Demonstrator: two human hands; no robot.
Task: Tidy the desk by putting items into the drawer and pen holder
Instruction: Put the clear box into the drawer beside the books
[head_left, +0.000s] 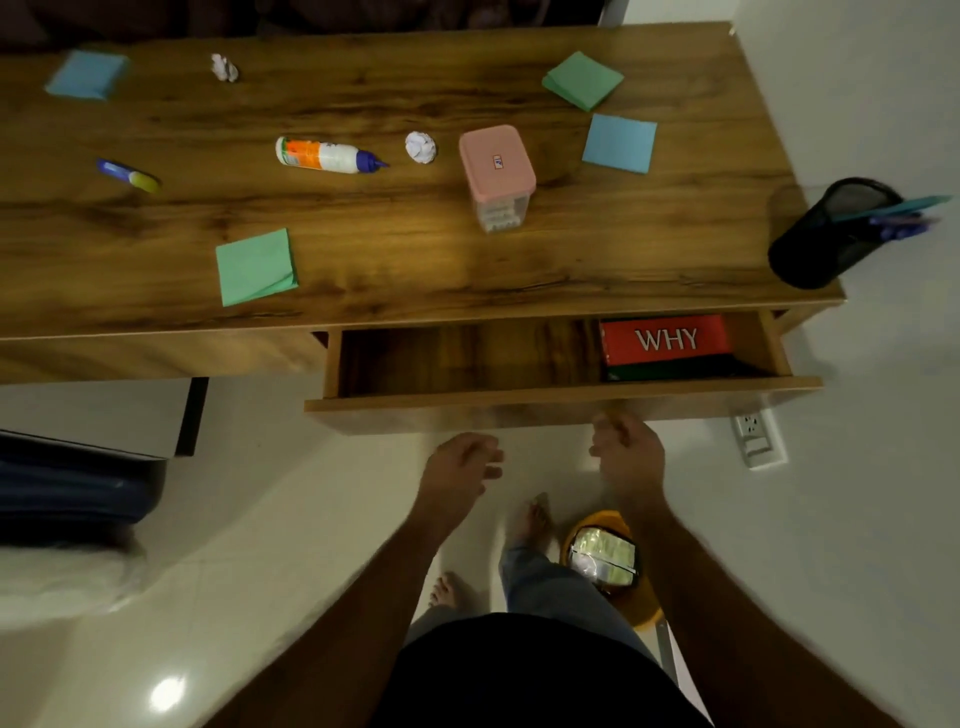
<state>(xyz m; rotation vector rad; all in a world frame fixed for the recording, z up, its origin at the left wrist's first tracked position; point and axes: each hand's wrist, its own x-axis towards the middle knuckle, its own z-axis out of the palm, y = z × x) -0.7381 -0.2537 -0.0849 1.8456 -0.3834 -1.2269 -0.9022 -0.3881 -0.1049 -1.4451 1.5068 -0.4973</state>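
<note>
The wooden table (415, 249) has its drawer (561, 400) pulled out, just above both hands. The left hand (460, 467) and right hand (626, 449) hang loose and hold nothing. A red book (667, 338) lies in the drawer. The black pen holder (826, 239) stands up and right of the right hand. A glue bottle (327, 155) lies far above the left hand.

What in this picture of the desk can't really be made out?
- Red book in the open drawer, head view: only "WHY" shows; the desktop edge covers the rest.
- Pen holder, head view: its contents are blurred; which pens they are is unclear.
- Pink-lidded box, head view: label too small to read.
- Right hand, head view: motion-blurred below the drawer front; contact unclear.
- Blue pad, head view: dim, far corner.
</note>
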